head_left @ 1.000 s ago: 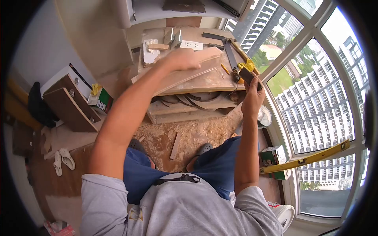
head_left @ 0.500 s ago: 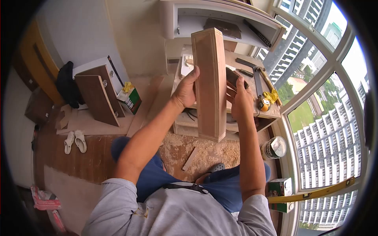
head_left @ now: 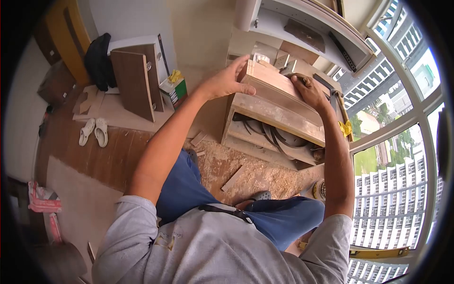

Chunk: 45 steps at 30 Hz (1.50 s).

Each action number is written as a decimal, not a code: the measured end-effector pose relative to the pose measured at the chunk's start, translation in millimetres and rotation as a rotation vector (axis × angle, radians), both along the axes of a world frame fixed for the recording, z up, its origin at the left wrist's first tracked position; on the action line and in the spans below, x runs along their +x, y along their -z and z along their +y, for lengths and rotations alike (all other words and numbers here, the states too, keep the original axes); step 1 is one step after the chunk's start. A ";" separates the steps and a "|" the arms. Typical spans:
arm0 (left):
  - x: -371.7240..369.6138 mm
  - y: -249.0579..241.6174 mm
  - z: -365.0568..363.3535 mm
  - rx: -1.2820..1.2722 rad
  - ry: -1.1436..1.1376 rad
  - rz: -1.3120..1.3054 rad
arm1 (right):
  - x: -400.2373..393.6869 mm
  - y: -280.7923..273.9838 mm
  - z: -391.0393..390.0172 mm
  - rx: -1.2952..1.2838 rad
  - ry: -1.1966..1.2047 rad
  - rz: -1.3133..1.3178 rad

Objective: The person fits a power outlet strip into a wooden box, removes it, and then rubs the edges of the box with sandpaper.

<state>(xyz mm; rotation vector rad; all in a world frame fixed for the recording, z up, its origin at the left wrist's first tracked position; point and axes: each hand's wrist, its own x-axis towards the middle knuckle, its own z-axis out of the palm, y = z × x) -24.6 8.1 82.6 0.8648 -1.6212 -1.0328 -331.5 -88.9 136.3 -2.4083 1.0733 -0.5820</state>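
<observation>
A long, box-shaped wooden piece [head_left: 283,92] lies lengthwise over the workbench [head_left: 272,112], its near side facing me. My left hand [head_left: 230,81] grips its left end, thumb on the near edge and fingers at the far corner. Towards the other end, my right hand [head_left: 309,92] is closed around a dark block [head_left: 299,75] at the top of the wood. Its fingers are curled, and much of the block is hidden beneath them.
Dark coiled strips [head_left: 276,135] sit on the bench's lower shelf. Wood shavings [head_left: 255,173] and an offcut [head_left: 233,178] litter the floor. Brown cabinet doors [head_left: 130,85] and a green-white box [head_left: 173,90] stand left. A white cabinet [head_left: 302,28] is behind; windows [head_left: 392,165] line the right.
The wooden piece has gone from upright in front of me to lying lengthwise over the bench. My left hand has shifted to its end, and my right hand has brought the dark block onto it.
</observation>
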 end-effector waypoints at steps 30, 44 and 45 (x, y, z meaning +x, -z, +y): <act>-59.9 129.9 -0.1 -0.238 -0.551 -0.129 | 122.3 106.8 126.1 -0.581 0.148 0.171; -59.5 118.8 -0.3 -0.297 -0.483 -0.069 | 48.1 85.6 100.0 -0.568 0.168 0.329; -60.3 123.2 -2.4 -0.304 -0.486 -0.031 | 62.8 90.5 105.2 -0.420 0.155 0.154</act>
